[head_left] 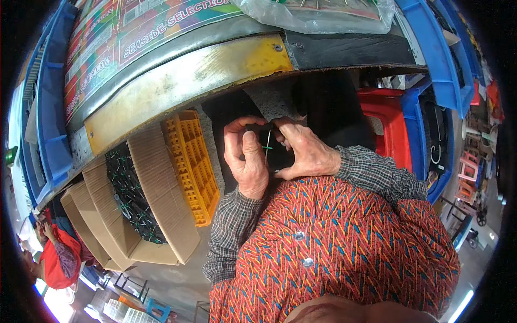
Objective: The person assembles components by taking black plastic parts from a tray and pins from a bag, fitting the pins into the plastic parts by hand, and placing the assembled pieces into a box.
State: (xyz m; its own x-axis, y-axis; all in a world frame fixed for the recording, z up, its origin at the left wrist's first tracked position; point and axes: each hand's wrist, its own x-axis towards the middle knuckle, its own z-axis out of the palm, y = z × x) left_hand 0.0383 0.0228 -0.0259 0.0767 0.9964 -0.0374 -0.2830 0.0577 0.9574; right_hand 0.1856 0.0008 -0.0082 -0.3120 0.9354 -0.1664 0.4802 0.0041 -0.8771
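"Where's that little black piece (258, 128)?"
"Between my hands, by a thin metal rod (269, 138) and a green bit (266, 147). My left hand (246, 159) curls close and pinches it. My right hand (309, 151) is half curled, fingers close to it; I can't tell if they grip."
"What step is it?"
"Working on this one piece, I think. Next I likely need steady fingers"
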